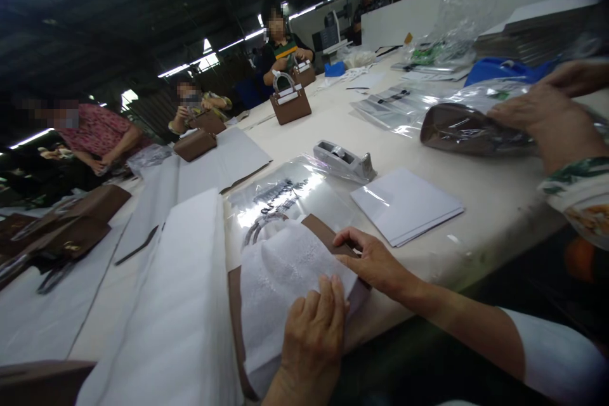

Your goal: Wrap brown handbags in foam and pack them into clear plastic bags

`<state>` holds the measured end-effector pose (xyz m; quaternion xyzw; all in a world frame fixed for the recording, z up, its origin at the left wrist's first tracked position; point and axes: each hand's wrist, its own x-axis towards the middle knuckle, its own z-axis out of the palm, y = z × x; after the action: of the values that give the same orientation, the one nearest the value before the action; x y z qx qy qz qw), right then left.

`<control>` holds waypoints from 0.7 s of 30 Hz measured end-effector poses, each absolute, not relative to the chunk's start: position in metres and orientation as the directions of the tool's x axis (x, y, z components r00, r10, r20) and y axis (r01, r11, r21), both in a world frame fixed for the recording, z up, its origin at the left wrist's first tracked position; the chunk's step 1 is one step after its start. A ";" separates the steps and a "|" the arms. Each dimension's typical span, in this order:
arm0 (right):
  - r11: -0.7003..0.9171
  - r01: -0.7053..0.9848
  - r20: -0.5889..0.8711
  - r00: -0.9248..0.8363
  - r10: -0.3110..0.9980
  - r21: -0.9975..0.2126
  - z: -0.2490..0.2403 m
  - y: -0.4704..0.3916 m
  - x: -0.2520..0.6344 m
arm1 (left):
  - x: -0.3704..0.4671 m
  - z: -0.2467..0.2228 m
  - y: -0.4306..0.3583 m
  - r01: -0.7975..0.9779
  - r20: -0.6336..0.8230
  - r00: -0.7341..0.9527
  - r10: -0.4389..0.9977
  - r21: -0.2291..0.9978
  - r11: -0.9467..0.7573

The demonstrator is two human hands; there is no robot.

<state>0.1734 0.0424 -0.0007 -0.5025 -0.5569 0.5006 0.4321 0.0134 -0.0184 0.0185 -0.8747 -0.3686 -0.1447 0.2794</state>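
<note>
A brown handbag (320, 232) lies on the table in front of me, its wrapped handles (264, 226) pointing away. Over most of it is spread a white wrapping sheet (280, 285), slightly wrinkled. My left hand (314, 327) rests on this sheet near its lower right part, fingers extended and lying against it. At the bag's right side, my right hand (366, 259) has its fingers curled round the edge. Just beyond the handles is a clear printed plastic bag (304, 187). The bag's underside is hidden.
To my left rises a thick stack of white sheets (176, 304). A tape dispenser (342, 158) and white paper sheets (404, 203) are ahead to the right. At right, a co-worker's hands (547, 108) handle a plastic-covered brown bag (461, 130). Other people and handbags (291, 104) are farther off.
</note>
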 end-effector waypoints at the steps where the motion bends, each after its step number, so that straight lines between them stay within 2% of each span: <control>1: -0.010 0.115 -0.024 -0.127 0.992 -0.993 -0.001 0.043 0.174 | 0.013 0.018 -0.020 0.723 0.446 0.690 0.571 -0.380 -0.577; 5: 0.040 0.081 0.027 -0.150 0.988 -0.996 0.005 0.041 0.181 | 0.008 0.017 -0.026 0.734 0.363 0.679 0.639 -0.315 -0.601; 7: 0.231 0.165 0.209 -0.139 0.968 -0.959 0.007 0.035 0.189 | 0.005 0.017 -0.027 0.733 0.361 0.679 0.639 -0.293 -0.614; 8: 0.385 0.246 0.349 -0.176 0.920 -0.890 0.006 0.031 0.193 | 0.003 0.017 -0.027 0.729 0.370 0.683 0.630 -0.290 -0.620; 10: 0.696 0.371 0.597 -0.358 0.718 -0.614 0.000 0.023 0.202 | 0.002 0.018 -0.027 0.725 0.396 0.685 0.612 -0.287 -0.626; 12: 0.859 0.388 0.677 -0.535 0.506 -0.335 -0.010 0.015 0.209 | 0.001 0.018 -0.026 0.730 0.418 0.678 0.605 -0.279 -0.624; 13: 0.886 0.393 0.687 -0.574 0.446 -0.247 -0.016 0.013 0.211 | 0.000 0.018 -0.026 0.731 0.427 0.675 0.601 -0.273 -0.626; 15: 0.887 0.432 0.695 -0.589 0.412 -0.160 -0.027 0.009 0.214 | -0.001 0.016 -0.027 0.733 0.434 0.671 0.601 -0.263 -0.628; 18: 0.873 0.474 0.690 -0.593 0.415 -0.118 -0.037 0.005 0.213 | -0.004 0.011 -0.028 0.745 0.427 0.662 0.616 -0.278 -0.607; 21: 0.888 0.447 0.709 -0.590 0.385 -0.110 -0.034 0.004 0.211 | -0.006 0.004 -0.025 0.731 0.474 0.680 0.560 -0.368 -0.575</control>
<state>0.2109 0.0041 -0.0337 -0.2337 -0.8908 -0.0401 0.3876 -0.0060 -0.0252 0.0041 -0.8739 -0.3691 -0.1548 0.2760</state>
